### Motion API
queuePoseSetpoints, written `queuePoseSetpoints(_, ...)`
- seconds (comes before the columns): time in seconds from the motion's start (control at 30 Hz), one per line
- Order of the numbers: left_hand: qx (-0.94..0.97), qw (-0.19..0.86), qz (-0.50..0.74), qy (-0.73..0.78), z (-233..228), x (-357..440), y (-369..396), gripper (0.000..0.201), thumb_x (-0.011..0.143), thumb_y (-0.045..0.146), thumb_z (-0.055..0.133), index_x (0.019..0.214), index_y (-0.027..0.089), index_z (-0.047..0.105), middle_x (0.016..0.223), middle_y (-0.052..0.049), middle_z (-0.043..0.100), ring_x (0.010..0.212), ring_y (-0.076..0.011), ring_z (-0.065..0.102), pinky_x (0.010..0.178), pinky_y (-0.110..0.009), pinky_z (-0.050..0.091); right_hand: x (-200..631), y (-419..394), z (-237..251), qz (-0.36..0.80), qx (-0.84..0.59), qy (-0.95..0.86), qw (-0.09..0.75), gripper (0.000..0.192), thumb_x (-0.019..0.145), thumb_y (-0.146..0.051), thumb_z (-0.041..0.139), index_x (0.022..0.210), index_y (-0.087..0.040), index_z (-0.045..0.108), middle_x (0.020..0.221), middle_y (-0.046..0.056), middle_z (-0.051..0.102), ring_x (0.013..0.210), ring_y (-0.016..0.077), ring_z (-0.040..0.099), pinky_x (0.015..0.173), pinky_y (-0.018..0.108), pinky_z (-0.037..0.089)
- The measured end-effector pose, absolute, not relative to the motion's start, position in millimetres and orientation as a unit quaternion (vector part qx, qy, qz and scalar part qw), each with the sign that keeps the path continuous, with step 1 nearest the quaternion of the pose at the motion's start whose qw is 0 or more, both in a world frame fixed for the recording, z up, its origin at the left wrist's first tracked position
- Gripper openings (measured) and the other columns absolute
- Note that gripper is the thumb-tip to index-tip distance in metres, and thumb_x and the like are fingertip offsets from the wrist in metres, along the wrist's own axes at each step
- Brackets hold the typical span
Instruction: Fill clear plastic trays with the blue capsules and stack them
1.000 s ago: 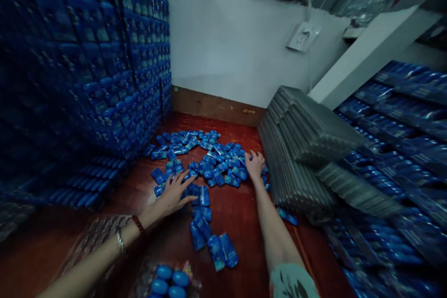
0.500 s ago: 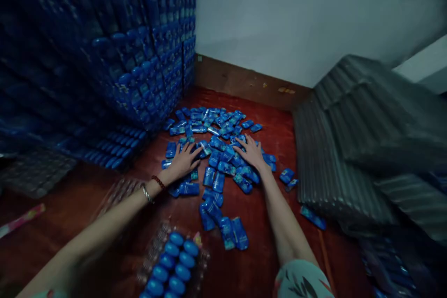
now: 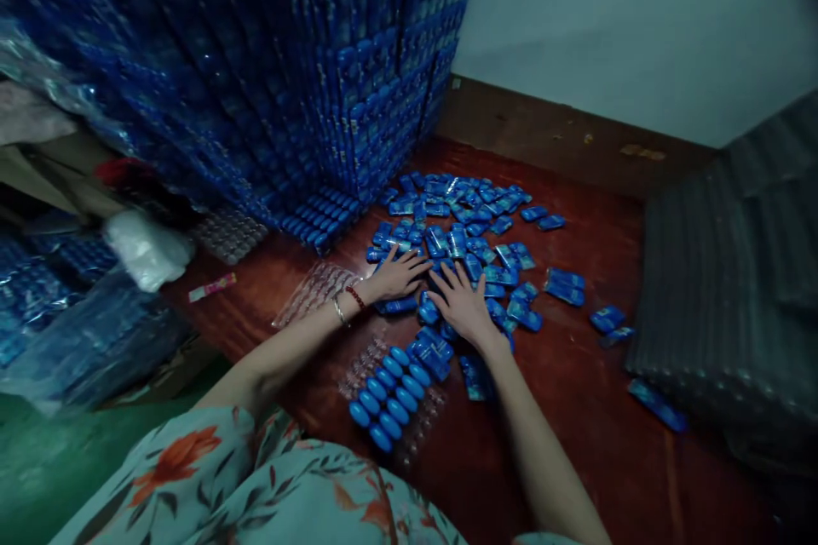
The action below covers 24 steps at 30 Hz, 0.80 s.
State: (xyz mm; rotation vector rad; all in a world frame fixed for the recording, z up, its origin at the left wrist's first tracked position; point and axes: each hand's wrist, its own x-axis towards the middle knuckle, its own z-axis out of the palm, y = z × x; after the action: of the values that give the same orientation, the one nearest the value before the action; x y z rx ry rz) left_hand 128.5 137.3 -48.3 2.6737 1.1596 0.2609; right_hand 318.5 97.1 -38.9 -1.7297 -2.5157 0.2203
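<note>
Two bare hands rest flat among a scatter of small blue packets [image 3: 466, 226] spread across a dark red wooden floor [image 3: 575, 409]. The left hand [image 3: 397, 275], a red bead bracelet [image 3: 355, 298] and a thin metal bangle [image 3: 338, 312] at its wrist, lies palm down with its fingers spread over the packets at the near left edge of the scatter; its grip is apart and closes on nothing. The right hand [image 3: 463, 306] lies just beside it, also palm down with fingers splayed and touching packets, its grip likewise apart and clamped on nothing. Directly below the two hands, close to the person, a clear plastic tray [image 3: 422, 430] sits on the floor with two rows of blue oval pieces [image 3: 391, 396] set in it. A second clear tray [image 3: 314, 291] lies to the left of the left wrist. Behind the scatter a tall wall of stacked blue packs [image 3: 307, 68] rises against the corner, next to a pale wall [image 3: 639, 25] with a brown skirting board [image 3: 562, 140]. On the right stands a pile of grey ribbed trays [image 3: 728, 272]. At the left lie a white bag [image 3: 148, 249] and a pink stick [image 3: 212, 287], and a floral sleeve [image 3: 256, 485] fills the bottom of the view.
</note>
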Motion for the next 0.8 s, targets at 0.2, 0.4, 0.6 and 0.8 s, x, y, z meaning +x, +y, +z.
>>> queuePoseSetpoints(0.2,0.873,0.13,0.149,0.447,-52.9,78.4,111.4,0.033,0.094,0.025,0.037,0.122,0.023,0.054,0.138,-0.007,0.047,0.132,-0.0271,0.033,0.108,-0.057,0.014,330.9,43.0,-22.4,0.017,-0.602,-0.792,0.102,0.041,0.093,-0.034,0.039,0.132,-0.026,0.049,0.144,0.01,0.039,0.137,0.0296,0.023,0.106,0.064,0.008)
queuePoseSetpoints(0.4,0.838,0.168,0.253,0.453,-41.7,52.0,70.6,0.03,0.093,0.034,0.041,0.108,0.019,0.062,0.112,-0.009,0.06,0.105,-0.0214,0.053,0.092,-0.038,0.041,332.5,-2.8,-39.0,0.059,-0.567,-0.82,0.053,0.038,0.094,-0.033,0.038,0.13,-0.033,0.05,0.147,0.006,0.034,0.137,0.03,0.023,0.103,0.068,0.013)
queuePoseSetpoints(0.6,0.852,0.149,0.155,0.478,-33.3,68.0,48.3,0.035,0.087,0.04,0.052,0.115,0.019,0.058,0.113,-0.011,0.057,0.105,-0.0279,0.051,0.089,-0.042,0.041,342.1,8.6,-28.4,0.028,-0.632,-0.765,0.122,0.035,0.09,-0.021,0.041,0.118,-0.027,0.061,0.131,0.011,0.052,0.124,0.029,0.042,0.1,0.054,0.03)
queuePoseSetpoints(0.8,0.856,0.213,0.093,0.461,-35.9,104.4,70.9,0.064,0.068,0.037,0.075,0.121,0.015,0.048,0.118,-0.017,0.051,0.114,-0.0374,0.047,0.094,-0.05,0.036,315.2,34.5,-11.8,0.139,-0.646,-0.718,0.22,0.031,0.09,-0.031,0.042,0.106,-0.021,0.066,0.098,0.008,0.067,0.094,0.0228,0.059,0.084,0.036,0.045)
